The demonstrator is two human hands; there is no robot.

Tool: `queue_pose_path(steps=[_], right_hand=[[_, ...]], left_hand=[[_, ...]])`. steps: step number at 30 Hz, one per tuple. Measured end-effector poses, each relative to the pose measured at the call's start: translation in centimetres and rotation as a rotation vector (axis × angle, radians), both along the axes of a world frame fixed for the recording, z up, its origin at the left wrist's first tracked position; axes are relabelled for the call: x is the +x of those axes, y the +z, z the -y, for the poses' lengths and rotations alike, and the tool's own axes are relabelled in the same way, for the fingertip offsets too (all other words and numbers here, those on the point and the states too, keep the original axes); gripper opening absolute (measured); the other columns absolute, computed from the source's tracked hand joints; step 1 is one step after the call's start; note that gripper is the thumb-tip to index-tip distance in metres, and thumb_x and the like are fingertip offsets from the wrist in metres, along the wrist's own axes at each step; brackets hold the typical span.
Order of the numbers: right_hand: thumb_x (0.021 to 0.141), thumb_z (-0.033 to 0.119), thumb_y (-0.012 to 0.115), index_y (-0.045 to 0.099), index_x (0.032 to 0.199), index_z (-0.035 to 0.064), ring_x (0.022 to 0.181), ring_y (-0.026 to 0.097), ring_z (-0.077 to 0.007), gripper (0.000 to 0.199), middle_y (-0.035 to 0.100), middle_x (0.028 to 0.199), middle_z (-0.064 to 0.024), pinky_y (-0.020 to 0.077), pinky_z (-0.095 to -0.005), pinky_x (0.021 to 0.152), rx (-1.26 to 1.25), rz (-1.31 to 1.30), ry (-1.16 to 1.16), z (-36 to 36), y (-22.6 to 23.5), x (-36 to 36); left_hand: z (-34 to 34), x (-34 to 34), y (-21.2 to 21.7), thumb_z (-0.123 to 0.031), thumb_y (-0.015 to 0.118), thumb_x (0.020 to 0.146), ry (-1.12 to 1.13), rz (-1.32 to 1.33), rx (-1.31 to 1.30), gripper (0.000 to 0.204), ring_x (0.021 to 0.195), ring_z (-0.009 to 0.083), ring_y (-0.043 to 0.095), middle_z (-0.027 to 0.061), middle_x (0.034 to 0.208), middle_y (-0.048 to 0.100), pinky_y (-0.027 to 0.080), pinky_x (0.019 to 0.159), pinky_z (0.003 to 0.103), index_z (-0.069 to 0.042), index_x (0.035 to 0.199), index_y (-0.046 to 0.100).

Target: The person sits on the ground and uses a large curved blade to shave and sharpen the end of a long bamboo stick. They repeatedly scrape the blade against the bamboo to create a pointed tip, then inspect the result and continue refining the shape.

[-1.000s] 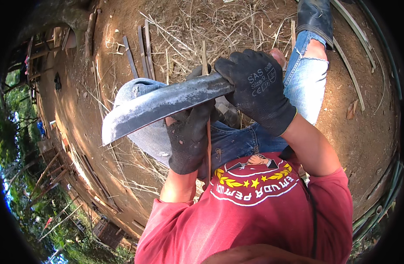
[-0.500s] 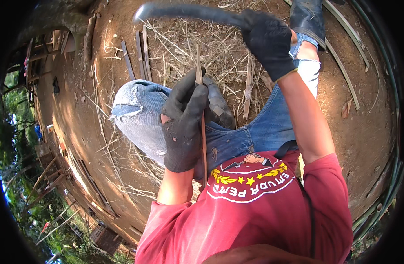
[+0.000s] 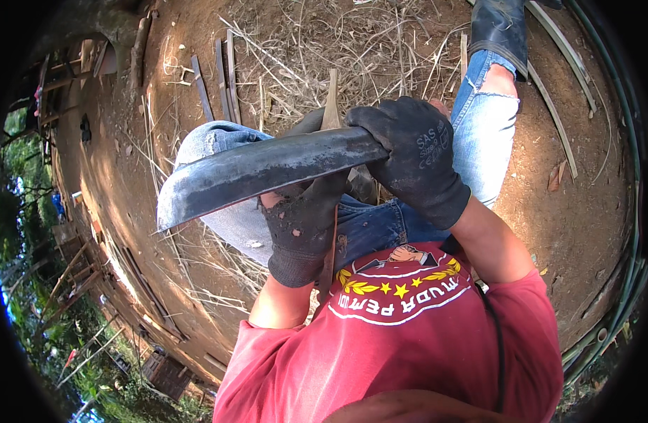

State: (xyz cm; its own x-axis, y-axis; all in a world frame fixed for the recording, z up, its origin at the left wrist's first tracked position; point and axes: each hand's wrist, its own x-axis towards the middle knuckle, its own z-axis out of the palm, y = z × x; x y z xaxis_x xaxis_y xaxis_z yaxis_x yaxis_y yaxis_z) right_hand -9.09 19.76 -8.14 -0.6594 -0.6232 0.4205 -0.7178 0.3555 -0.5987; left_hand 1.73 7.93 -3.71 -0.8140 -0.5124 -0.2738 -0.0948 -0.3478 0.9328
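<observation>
My right hand [image 3: 417, 158], in a black work glove, is closed around the handle of a machete [image 3: 267, 171]. The broad dark blade points left and passes over my left hand [image 3: 299, 229], hiding most of its fingers. That hand wears a worn black glove with small holes and grips a thin split strip of bamboo or wood [image 3: 331, 102]. The strip's narrow tip stands out beyond the blade, and its lower length runs down toward my shirt. Whether the blade touches the strip cannot be made out.
Dry shavings [image 3: 338, 42] litter the brown dirt between my legs. Several cut strips [image 3: 224, 81] lie at the far left, and long pale strips [image 3: 553, 127] at the right. My jeans-clad knee [image 3: 211, 141] is under the blade. Dark green poles [image 3: 631, 211] line the right edge.
The machete has swung down toward me, from far above the strip to across my left hand. My right hand came nearer and slightly left. The left hand keeps its grip on the strip.
</observation>
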Motion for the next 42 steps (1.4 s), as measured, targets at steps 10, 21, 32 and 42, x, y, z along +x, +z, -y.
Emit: queue_pose_path(steps=[10, 21, 32, 42], right_hand=[[0.071, 0.023, 0.067, 0.063, 0.087, 0.0158, 0.081, 0.062, -0.0245, 0.018, 0.06, 0.078, -0.0043, 0.048, -0.0418, 0.072, 0.189, -0.376, -0.189, 0.6, -2.7, -6.1], [0.083, 0.023, 0.069, 0.068, 0.096, 0.0078, 0.073, 0.067, -0.0315, 0.021, 0.067, 0.081, -0.0129, 0.0527, -0.0417, 0.066, -0.087, 0.155, -0.101, -0.6, -0.6, -5.2], [0.07, 0.025, 0.068, 0.063, 0.087, 0.014, 0.073, 0.061, -0.0252, 0.021, 0.058, 0.075, -0.0055, 0.0466, -0.0406, 0.068, 0.068, -0.125, -0.031, 1.8, 1.4, -0.4], [0.082, 0.026, 0.07, 0.067, 0.101, 0.0156, 0.078, 0.065, -0.0271, 0.022, 0.065, 0.085, -0.0079, 0.0506, -0.0422, 0.069, 0.122, -0.602, -0.371, 1.0, -4.5, -11.6]], left_hand=[[0.5, -1.2, 0.7, -0.009, 0.071, 0.09, -0.013, 0.22, -0.022, 0.035, 0.076, 0.0101, 0.062, 0.006, 0.095, 0.065, 0.051, 0.066, 0.025, 0.005, 0.119, 0.057], [0.9, 0.0, 1.3, -0.02, 0.064, 0.094, -0.023, 0.08, 0.051, 0.051, 0.073, 0.0048, 0.048, -0.0008, 0.091, 0.058, 0.037, 0.063, 0.019, 0.003, 0.138, 0.051], [1.7, 1.2, 0.0, -0.027, 0.067, 0.094, -0.043, 0.017, 0.106, 0.053, 0.075, 0.0095, 0.057, 0.0093, 0.108, 0.064, 0.043, 0.061, 0.021, 0.004, 0.134, 0.052], [1.3, -0.1, 1.3, -0.024, 0.058, 0.099, -0.068, 0.027, 0.105, 0.049, 0.069, 0.0047, 0.05, 0.004, 0.102, 0.06, 0.043, 0.06, 0.02, 0.003, 0.14, 0.05]])
